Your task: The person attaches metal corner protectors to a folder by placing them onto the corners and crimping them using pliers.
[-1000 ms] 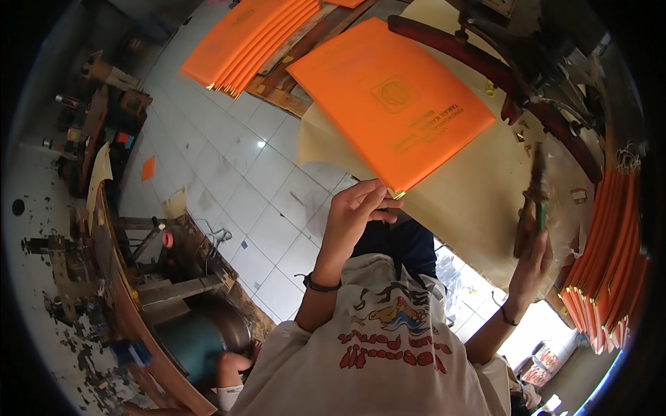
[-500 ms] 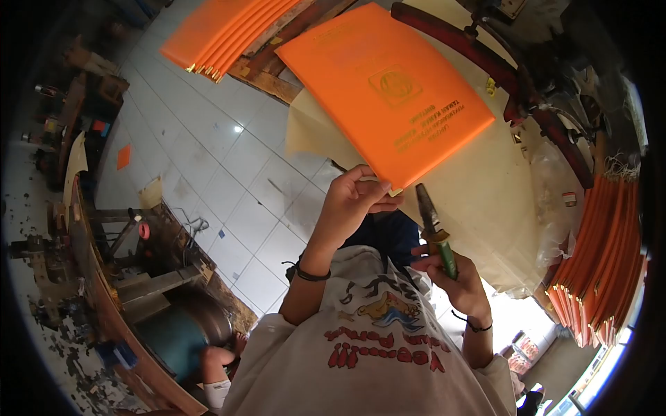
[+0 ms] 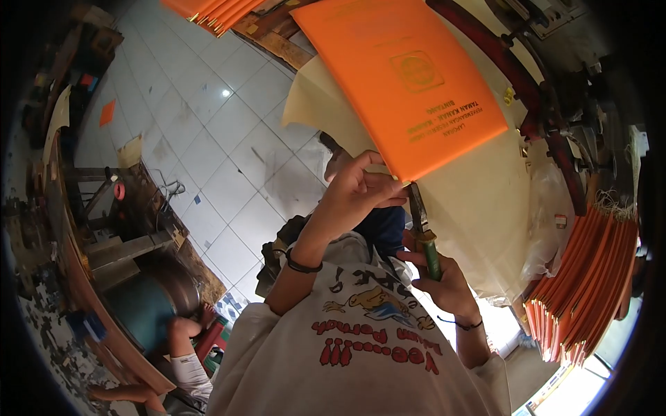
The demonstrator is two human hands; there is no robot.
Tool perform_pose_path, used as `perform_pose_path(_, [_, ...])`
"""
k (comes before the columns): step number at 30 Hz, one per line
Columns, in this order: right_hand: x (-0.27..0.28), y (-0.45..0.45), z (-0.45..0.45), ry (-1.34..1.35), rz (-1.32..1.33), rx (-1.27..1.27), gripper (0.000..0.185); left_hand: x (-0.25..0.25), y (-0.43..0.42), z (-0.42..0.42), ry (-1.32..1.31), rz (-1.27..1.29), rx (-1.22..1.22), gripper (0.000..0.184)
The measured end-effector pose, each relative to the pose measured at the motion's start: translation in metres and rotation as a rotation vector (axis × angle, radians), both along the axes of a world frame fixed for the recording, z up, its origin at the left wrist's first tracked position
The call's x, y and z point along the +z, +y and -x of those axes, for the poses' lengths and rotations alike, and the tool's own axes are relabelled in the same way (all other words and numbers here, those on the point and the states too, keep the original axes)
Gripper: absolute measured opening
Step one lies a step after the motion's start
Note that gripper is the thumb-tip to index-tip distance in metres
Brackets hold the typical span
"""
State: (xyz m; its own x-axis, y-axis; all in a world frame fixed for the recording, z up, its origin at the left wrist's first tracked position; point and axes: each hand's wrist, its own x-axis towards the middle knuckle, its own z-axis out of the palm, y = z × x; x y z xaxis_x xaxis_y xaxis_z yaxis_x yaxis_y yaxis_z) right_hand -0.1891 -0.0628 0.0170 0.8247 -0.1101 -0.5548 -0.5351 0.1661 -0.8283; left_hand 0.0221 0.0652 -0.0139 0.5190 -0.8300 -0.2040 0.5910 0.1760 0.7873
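Observation:
An orange folder (image 3: 416, 83) with printed lettering and a round emblem lies over a cream sheet. My left hand (image 3: 361, 186) pinches its near corner, where a small gold metal corner piece (image 3: 406, 183) shows between the fingertips. In my right hand (image 3: 446, 281) is a pair of green-handled pliers (image 3: 424, 239), its dark jaws pointing up. The jaw tips are at the folder's corner, close to my left fingertips. Whether they grip the metal piece I cannot make out.
The cream sheet (image 3: 472, 215) covers the work surface. Bundled orange folders (image 3: 579, 284) are at right, more folders (image 3: 215, 14) at upper left. A red metal lever (image 3: 485, 35) and a plastic bag (image 3: 548, 229) lie on the right. Another person's leg (image 3: 187, 347) shows at lower left.
My right hand has brought the pliers up and left, from apart to the folder's corner. The folder's corner and my left hand sit slightly higher and further right in view.

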Motion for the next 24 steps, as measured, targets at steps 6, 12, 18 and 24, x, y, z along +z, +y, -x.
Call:
perform_pose_path(6, [-0.010, -0.002, -0.012, -0.027, 0.293, 0.110, 0.026, -0.003, -0.006, 0.008, -0.153, -0.069, 0.053, 0.039])
perform_pose_path(12, [-0.001, 0.014, -0.016, 0.011, 0.197, -0.066, 0.042, -0.007, -0.007, 0.012, -0.206, -0.073, 0.096, 0.044])
perform_pose_path(18, [0.005, 0.000, -0.004, 0.034, -0.131, -0.091, 0.065, -0.003, -0.010, 0.018, -0.279, -0.091, 0.140, 0.047])
perform_pose_path(24, [-0.001, 0.002, -0.004, 0.014, -0.139, -0.114, 0.055, -0.009, -0.012, 0.015, -0.333, -0.088, 0.126, 0.047])
